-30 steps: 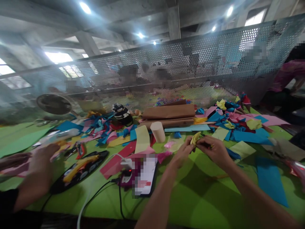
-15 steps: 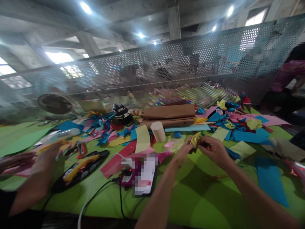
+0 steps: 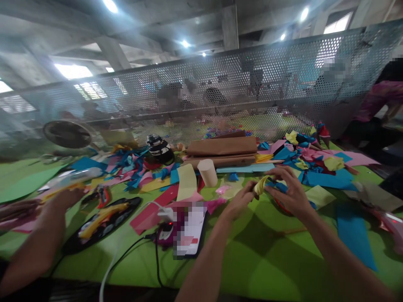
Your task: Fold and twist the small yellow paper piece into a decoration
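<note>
- A green table (image 3: 270, 268) strewn with paper scraps, mostly blue, pink and yellow.
- A brown paper roll (image 3: 222, 146) lying near the far edge, a cream tube (image 3: 207, 172) just in front of it.
- A perforated metal screen (image 3: 220, 84) behind the table.
- A co-worker's arm (image 3: 34, 247) at the left, beside a black tray (image 3: 103, 218).
- A small fan (image 3: 67, 134) at far left.

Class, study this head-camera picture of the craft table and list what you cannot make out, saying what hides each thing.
1. Folded yellow paper piece, head view: its shape is partly covered by the left hand and right hand.
2. Flat white device by the black cables: its face is pixelated.
3. People behind the perforated metal screen: veiled by its holes and blurred.
4. Co-worker's forearm, lower left: cut off by the edge.
</note>
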Available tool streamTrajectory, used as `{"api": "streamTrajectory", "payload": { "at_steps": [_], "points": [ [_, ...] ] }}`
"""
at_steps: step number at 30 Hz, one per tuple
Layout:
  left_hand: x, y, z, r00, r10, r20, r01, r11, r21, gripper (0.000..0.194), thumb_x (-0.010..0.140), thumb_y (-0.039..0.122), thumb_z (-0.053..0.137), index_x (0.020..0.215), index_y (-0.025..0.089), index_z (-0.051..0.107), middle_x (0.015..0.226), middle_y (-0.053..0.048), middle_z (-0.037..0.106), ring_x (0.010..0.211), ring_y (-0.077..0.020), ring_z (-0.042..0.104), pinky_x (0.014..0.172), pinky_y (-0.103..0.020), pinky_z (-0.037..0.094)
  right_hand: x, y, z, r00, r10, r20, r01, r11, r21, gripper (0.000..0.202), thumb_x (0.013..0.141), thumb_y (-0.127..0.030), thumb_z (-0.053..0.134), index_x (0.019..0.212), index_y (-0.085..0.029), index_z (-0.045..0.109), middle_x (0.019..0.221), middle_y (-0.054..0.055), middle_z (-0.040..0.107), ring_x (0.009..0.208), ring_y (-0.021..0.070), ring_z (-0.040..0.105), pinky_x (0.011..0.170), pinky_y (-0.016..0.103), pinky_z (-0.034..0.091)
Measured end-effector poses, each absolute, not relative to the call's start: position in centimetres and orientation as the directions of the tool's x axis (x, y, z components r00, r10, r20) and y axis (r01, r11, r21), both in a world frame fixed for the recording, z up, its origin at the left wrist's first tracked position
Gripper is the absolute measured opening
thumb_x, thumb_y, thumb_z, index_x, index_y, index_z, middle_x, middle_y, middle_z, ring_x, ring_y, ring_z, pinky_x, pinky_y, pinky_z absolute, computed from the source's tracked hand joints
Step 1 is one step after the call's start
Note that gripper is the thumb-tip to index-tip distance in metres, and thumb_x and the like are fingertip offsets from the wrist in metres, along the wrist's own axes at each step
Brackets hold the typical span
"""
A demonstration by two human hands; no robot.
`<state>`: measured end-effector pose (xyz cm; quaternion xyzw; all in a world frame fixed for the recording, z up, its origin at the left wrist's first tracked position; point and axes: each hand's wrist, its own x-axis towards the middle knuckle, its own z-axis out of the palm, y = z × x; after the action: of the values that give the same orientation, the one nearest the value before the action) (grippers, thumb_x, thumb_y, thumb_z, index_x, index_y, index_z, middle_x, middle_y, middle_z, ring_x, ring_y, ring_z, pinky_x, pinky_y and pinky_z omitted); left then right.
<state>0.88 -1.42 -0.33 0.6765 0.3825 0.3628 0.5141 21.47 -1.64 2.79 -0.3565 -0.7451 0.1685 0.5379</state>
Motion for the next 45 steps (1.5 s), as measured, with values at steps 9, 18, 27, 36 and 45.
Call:
{"api": "streamTrajectory", "payload": {
  "at_steps": [9, 18, 27, 36, 45],
  "points": [
    [1.6, -1.3, -1.2, 0.446, 0.888, 0.111, 0.245, -0.241, 0.939, 0.035, 0.086, 0.024, 0.059, 0.12, 0.019, 0.06, 0.103, -0.004, 0.063, 0.095, -0.021, 0.056, 0.091, -0.036, 0.045, 21.2, -1.1, 2.2, -0.333, 0.717, 0.613, 0.328, 0.697, -0.637, 0.017, 0.089, -0.025, 0.068, 0.105, -0.025, 0.069, 0.106, 0.008, 0.068, 0.103, 0.0256, 0.065, 0.092, 0.04, 0.052],
    [2.1, -1.3, -1.3, 0.416, 0.906, 0.077, 0.077, -0.119, 0.99, 0.037, 0.089, 0.036, 0.065, 0.122, 0.021, 0.059, 0.106, -0.005, 0.065, 0.095, -0.0187, 0.056, 0.09, -0.033, 0.046, 21.3, -1.3, 2.5, -0.244, 0.791, 0.561, 0.245, 0.61, -0.753, 0.038, 0.09, -0.034, 0.068, 0.128, -0.027, 0.065, 0.12, 0.008, 0.068, 0.101, 0.0232, 0.066, 0.091, 0.037, 0.053],
    [2.2, -1.1, -1.0, 0.217, 0.967, 0.13, -0.098, -0.11, 0.989, 0.049, 0.086, 0.047, 0.071, 0.127, 0.022, 0.063, 0.131, -0.011, 0.066, 0.124, -0.0261, 0.055, 0.108, -0.04, 0.04, 21.5, 0.4, 0.1, -0.121, 0.909, 0.4, 0.241, 0.418, -0.876, 0.027, 0.088, -0.041, 0.068, 0.104, -0.02, 0.068, 0.092, 0.006, 0.073, 0.08, 0.0201, 0.066, 0.072, 0.032, 0.053],
    [3.1, -1.1, -1.4, 0.26, 0.947, 0.187, -0.222, -0.13, 0.966, 0.053, 0.087, 0.048, 0.071, 0.133, 0.023, 0.062, 0.143, -0.01, 0.06, 0.133, -0.0261, 0.053, 0.118, -0.043, 0.033, 18.3, 0.3, -3.3, -0.291, 0.895, 0.337, 0.18, 0.397, -0.9, 0.032, 0.082, -0.029, 0.072, 0.112, -0.021, 0.068, 0.095, 0.006, 0.077, 0.085, 0.0242, 0.071, 0.076, 0.035, 0.055],
    [1.2, -1.0, 0.1, 0.125, 0.98, 0.158, -0.14, -0.14, 0.98, 0.043, 0.083, 0.052, 0.072, 0.111, 0.019, 0.071, 0.117, -0.009, 0.071, 0.117, -0.0252, 0.06, 0.107, -0.038, 0.041, 18.9, 0.8, -3.9, -0.277, 0.912, 0.304, 0.24, 0.372, -0.897, 0.019, 0.084, -0.033, 0.068, 0.095, -0.018, 0.069, 0.087, 0.005, 0.074, 0.078, 0.0215, 0.066, 0.072, 0.033, 0.052]
  ]
}}
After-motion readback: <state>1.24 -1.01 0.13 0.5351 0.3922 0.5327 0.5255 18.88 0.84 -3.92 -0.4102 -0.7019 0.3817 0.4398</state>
